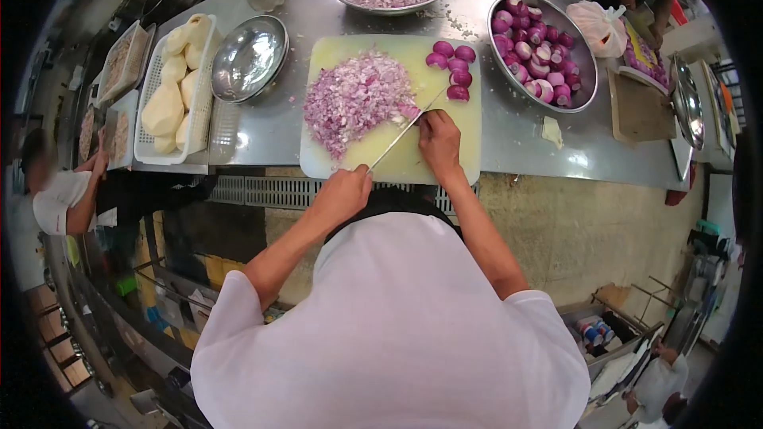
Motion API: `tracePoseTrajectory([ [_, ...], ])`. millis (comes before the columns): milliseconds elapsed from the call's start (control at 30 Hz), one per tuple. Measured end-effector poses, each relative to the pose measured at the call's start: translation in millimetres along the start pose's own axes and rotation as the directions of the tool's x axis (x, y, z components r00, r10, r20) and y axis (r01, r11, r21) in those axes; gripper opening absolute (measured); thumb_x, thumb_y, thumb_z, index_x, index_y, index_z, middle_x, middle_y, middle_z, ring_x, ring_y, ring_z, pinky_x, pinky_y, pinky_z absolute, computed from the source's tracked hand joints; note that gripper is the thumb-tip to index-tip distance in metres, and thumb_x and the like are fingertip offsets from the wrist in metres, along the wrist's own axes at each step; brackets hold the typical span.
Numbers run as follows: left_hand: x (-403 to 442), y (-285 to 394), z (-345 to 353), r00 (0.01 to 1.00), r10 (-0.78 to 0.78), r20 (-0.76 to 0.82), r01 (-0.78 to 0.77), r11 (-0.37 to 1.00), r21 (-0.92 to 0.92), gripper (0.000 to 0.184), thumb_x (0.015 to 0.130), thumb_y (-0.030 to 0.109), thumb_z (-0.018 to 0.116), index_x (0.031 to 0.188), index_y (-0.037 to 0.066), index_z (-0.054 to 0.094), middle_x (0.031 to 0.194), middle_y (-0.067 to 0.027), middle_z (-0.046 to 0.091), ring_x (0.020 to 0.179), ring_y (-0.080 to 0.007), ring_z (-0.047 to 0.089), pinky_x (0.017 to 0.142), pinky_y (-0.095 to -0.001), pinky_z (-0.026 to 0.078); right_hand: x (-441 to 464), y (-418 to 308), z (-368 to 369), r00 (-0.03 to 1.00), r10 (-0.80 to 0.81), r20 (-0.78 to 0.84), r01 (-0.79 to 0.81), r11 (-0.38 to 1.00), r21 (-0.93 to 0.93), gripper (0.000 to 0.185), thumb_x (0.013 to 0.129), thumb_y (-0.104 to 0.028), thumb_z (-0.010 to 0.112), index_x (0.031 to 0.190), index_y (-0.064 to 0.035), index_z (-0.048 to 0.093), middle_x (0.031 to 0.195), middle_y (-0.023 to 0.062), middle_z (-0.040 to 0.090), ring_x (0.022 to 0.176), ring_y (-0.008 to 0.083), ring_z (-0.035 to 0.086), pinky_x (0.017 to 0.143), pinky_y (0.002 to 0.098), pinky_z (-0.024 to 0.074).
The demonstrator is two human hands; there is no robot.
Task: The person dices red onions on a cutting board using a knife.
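Note:
My left hand (342, 192) is closed around the handle of a knife (397, 139), whose blade slants up and to the right over a pale cutting board (334, 165). My right hand (440, 141), fingers curled, presses on a piece of red onion (408, 111) beside the blade. The fingers partly hide that piece. A wide heap of chopped red onion (354, 99) covers the board's left side. Several peeled red onions (458, 78) sit at the board's upper right, just beyond the knife tip.
A steel bowl of chopped onion (388, 9) stands behind the board. Right of it is a bowl of peeled onions (584, 87). On the left are a steel bowl (250, 59) and a white basket (203, 123) of large pale peeled vegetables. Co-workers (60, 199) stand nearby.

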State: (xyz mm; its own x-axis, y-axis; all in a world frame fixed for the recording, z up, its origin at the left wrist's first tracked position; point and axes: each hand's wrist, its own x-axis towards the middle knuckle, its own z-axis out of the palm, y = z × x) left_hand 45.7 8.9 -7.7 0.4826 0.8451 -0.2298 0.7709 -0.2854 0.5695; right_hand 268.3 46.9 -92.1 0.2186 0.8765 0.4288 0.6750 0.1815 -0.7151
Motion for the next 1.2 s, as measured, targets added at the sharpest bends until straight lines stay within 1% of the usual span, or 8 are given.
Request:
tracePoseTrajectory([
  [133,2.0,0.7,-9.8,1.000,-0.012,0.014,0.012,1.000,0.018,0.023,0.095,0.016,0.052,0.088,-0.005,0.059,0.067,-0.0305,0.059,0.069,-0.0494,0.061,0.065,-0.0566,0.048,0.2,-0.8,-2.7,1.000,-0.012,0.011,0.012,1.000,-0.003,0.004,0.080,0.000,0.063,0.082,-0.0030,0.064,0.083,0.0145,0.062,0.079,0.0363,0.061,0.069,0.0444,0.0503],
  [300,5.4,-8.4,-5.6,0.991,-0.099,-0.088,0.099,0.995,-0.006,0.024,0.095,0.015,0.051,0.087,-0.006,0.058,0.068,-0.0314,0.059,0.070,-0.0507,0.060,0.065,-0.0576,0.047,5.3,-7.2,1.3,0.999,0.027,0.022,-0.028,0.999,0.042,0.007,0.081,0.001,0.062,0.086,0.0000,0.066,0.086,0.0174,0.063,0.081,0.0373,0.063,0.071,0.0437,0.0506],
  [500,0.6,-2.9,1.6,0.998,-0.032,-0.052,0.031,0.999,-0.024,0.025,0.095,0.015,0.050,0.088,-0.006,0.058,0.070,-0.0318,0.060,0.069,-0.0504,0.060,0.065,-0.0578,0.047,9.9,-3.2,6.9,0.997,0.064,0.040,-0.067,0.995,0.074,0.009,0.078,0.004,0.061,0.085,0.0009,0.066,0.085,0.0185,0.063,0.079,0.0399,0.062,0.070,0.0457,0.0505],
  [833,4.0,0.5,-5.4,0.998,-0.042,-0.041,0.043,0.999,0.006,0.027,0.096,0.016,0.051,0.082,-0.006,0.059,0.069,-0.0315,0.059,0.070,-0.0501,0.060,0.065,-0.0568,0.046,13.1,-0.6,6.3,0.999,0.037,0.015,-0.037,0.998,0.042,0.006,0.077,0.005,0.062,0.080,0.0006,0.064,0.081,0.0185,0.062,0.076,0.0404,0.062,0.068,0.0462,0.0496],
  [933,0.0,5.7,-11.0,0.997,-0.072,-0.017,0.071,0.995,-0.070,0.027,0.096,0.016,0.050,0.083,-0.006,0.059,0.069,-0.0315,0.059,0.071,-0.0508,0.060,0.065,-0.0568,0.046,12.3,0.8,7.4,0.999,0.037,0.017,-0.038,0.993,0.115,0.007,0.077,0.005,0.062,0.081,0.0008,0.064,0.082,0.0186,0.062,0.076,0.0407,0.061,0.068,0.0461,0.0493],
  [1033,1.5,2.6,-7.0,0.999,-0.033,-0.029,0.031,0.998,-0.059,0.027,0.096,0.016,0.050,0.083,-0.006,0.059,0.069,-0.0310,0.059,0.071,-0.0508,0.060,0.065,-0.0571,0.046,10.0,2.6,7.2,0.997,0.056,0.053,-0.059,0.997,0.055,0.008,0.078,0.005,0.061,0.083,0.0003,0.065,0.084,0.0182,0.062,0.076,0.0409,0.061,0.068,0.0459,0.0495],
  [1133,-3.6,9.6,-16.5,0.994,-0.107,-0.010,0.106,0.992,-0.073,0.028,0.097,0.017,0.050,0.083,-0.005,0.059,0.069,-0.0311,0.059,0.070,-0.0503,0.060,0.066,-0.0573,0.046,9.8,6.6,3.6,0.999,-0.009,0.053,0.006,0.999,0.053,0.009,0.077,0.005,0.061,0.084,-0.0004,0.065,0.085,0.0170,0.062,0.080,0.0395,0.061,0.070,0.0458,0.0495],
  [1200,-5.2,-0.4,-8.5,0.991,-0.103,-0.088,0.101,0.995,-0.024,0.027,0.096,0.016,0.050,0.083,-0.006,0.059,0.069,-0.0313,0.060,0.071,-0.0506,0.060,0.066,-0.0569,0.046,10.2,6.6,4.9,0.994,-0.085,0.067,0.085,0.996,0.001,0.010,0.077,0.004,0.061,0.084,-0.0010,0.065,0.084,0.0160,0.061,0.083,0.0380,0.061,0.072,0.0458,0.0492],
])
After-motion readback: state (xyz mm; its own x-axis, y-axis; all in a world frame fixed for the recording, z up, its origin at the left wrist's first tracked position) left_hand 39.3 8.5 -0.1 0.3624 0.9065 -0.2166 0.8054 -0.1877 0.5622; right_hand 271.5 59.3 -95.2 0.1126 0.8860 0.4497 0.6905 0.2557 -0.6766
